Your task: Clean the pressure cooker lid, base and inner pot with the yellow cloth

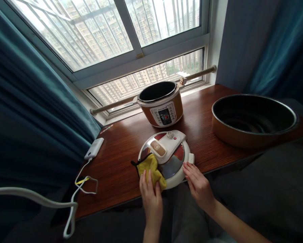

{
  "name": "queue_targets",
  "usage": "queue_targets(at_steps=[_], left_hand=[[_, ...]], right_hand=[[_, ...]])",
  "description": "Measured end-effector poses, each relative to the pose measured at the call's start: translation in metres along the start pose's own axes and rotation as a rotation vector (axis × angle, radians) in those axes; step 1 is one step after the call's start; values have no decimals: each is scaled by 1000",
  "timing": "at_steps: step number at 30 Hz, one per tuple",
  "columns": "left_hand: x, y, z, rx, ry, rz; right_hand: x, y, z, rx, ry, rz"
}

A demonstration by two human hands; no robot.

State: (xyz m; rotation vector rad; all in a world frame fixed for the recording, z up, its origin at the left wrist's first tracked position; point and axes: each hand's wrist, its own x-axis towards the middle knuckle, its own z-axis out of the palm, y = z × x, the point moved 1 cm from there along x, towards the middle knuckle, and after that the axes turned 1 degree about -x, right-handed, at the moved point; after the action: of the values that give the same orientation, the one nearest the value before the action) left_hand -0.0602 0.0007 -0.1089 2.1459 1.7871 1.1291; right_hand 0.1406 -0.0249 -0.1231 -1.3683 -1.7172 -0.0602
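Note:
A round pressure cooker lid [173, 168], with a white rim, a shiny metal top and a white handle bar, lies on the brown wooden table. My left hand [151, 195] presses a yellow cleaning cloth [149, 165] with dark edging against the lid's lower left part, its fingers closed on the cloth. At the lid's right rim, beside a white tab, my right hand [199, 185] holds the edge with its fingers on top. Behind the lid stands the lidless electric pressure cooker [153, 114], orange-brown with a control panel.
A wide orange-brown pot [238, 138] with a dark inside stands on the right of the table [118, 152]. On the left lies a white power bank [94, 148] with a white cable [74, 197]. Blue curtains [40, 111] and a barred window [95, 37] border the table.

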Motion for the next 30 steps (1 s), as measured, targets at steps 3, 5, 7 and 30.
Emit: queue_targets(at_steps=[3, 5, 7, 30], left_hand=[[-28, 47, 17, 90, -38, 106], [-36, 72, 31, 117, -82, 155], [-36, 90, 45, 116, -123, 178], [117, 49, 13, 148, -93, -55]], right_hand=[[4, -4, -5, 43, -27, 47], [6, -9, -11, 94, 20, 125], [4, -15, -17, 135, 113, 209], [-7, -7, -10, 271, -20, 213]])
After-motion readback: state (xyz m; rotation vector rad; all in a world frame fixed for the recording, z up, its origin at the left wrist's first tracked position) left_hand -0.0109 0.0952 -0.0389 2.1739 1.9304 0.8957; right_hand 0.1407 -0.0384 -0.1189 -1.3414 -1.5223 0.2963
